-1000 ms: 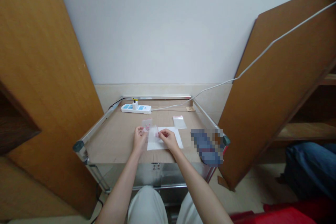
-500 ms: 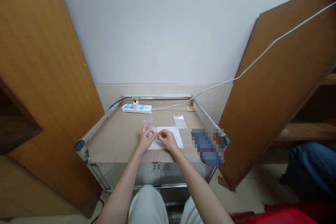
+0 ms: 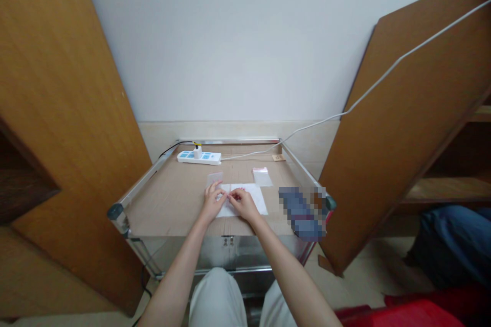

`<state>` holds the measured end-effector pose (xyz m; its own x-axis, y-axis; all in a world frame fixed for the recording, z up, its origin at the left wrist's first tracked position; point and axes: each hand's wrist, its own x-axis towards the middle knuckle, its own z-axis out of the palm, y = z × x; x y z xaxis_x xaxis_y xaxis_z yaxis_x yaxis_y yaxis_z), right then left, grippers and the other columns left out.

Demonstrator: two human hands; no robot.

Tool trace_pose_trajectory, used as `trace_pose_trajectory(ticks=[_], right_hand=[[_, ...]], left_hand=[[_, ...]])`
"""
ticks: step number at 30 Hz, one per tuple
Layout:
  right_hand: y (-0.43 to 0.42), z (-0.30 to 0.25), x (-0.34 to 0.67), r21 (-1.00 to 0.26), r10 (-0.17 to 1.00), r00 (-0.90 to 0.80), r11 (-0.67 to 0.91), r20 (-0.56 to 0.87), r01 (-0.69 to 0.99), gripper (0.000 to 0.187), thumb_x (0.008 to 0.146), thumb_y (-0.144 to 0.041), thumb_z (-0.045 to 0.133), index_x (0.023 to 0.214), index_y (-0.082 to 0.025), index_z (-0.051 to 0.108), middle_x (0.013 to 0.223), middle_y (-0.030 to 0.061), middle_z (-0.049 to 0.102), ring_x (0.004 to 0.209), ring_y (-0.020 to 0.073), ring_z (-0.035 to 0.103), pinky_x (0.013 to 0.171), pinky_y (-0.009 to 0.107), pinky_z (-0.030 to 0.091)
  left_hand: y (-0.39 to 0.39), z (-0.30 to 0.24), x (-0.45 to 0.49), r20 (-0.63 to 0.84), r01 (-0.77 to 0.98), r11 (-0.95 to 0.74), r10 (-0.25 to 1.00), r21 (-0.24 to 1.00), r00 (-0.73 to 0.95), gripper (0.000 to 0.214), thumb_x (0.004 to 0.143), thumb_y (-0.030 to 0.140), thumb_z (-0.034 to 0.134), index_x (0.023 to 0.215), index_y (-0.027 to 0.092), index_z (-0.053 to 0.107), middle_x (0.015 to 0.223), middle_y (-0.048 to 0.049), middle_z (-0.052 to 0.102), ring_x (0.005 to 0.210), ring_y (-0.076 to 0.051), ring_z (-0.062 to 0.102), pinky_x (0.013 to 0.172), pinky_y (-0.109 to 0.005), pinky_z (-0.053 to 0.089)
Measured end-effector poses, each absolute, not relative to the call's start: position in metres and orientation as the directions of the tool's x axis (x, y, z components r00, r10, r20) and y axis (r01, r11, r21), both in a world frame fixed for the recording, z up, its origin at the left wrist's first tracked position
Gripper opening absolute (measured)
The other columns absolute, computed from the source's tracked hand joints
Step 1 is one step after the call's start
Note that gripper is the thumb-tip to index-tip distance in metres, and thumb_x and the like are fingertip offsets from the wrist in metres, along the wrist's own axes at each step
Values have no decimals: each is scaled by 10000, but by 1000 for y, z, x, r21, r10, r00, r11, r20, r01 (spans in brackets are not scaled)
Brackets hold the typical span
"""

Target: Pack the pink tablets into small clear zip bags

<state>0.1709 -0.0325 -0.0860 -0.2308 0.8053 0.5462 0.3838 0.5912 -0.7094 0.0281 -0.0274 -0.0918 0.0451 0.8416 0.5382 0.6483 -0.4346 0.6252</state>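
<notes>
My left hand (image 3: 213,202) and my right hand (image 3: 242,204) meet over a white paper sheet (image 3: 253,199). A small clear plastic bag (image 3: 214,180) rises from my left fingers, which seem to pinch its lower edge. My right fingertips pinch something small and pinkish (image 3: 233,195), too small to name. A second clear zip bag (image 3: 262,178) with a red strip lies flat beyond the sheet, apart from both hands.
The sheet lies on a cardboard-covered cart top (image 3: 164,209) with a metal rim. A white power strip (image 3: 199,157) sits at the back, and a pixelated blue object (image 3: 301,213) lies at the right. Wooden panels stand on both sides.
My left hand has moved right, closer to my right hand, and the two now nearly touch. The clear bag has moved with my left hand.
</notes>
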Motion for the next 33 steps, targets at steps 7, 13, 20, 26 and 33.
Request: trace_pose_trajectory(ticks=[7,13,20,26,33], right_hand=[[-36,-79,173,-670,783,-221,614,581,418,100,697,-157,514,759,-185,587,719,28,582,699,143,507,667,263,384],[-36,-80,172,-701,799,-191,594,570,394,91,685,-183,542,758,-194,595,716,27,588,682,146,518,657,269,396],[-36,-81,172,-722,798,-210,602,566,342,99,685,-167,535,767,-193,582,733,19,605,693,143,532,677,275,399],[-35,-84,172,-713,796,-209,603,568,358,119,711,-174,510,805,-187,581,765,28,613,705,142,538,684,268,395],[-35,-81,173,-641,783,-279,618,556,455,173,775,-202,450,755,-176,620,726,37,628,702,138,526,684,255,359]], left_hand=[[-28,-90,28,511,632,-421,858,651,45,129,695,285,504,636,210,590,1117,-43,491,1092,-199,354,942,-388,242],[-27,-91,28,487,598,-395,874,697,10,173,699,318,497,617,205,599,1074,-51,517,1058,-202,379,934,-380,251],[-28,-90,28,466,590,-368,884,719,-16,165,678,306,514,583,207,605,1056,-45,534,1052,-212,388,925,-391,258],[-30,-87,29,441,570,-348,897,744,-28,128,647,242,530,553,199,607,1061,-50,533,1046,-209,394,933,-384,256],[-31,-85,28,441,564,-388,896,729,46,147,668,267,521,567,200,605,1089,-27,522,1080,-191,365,955,-375,236]])
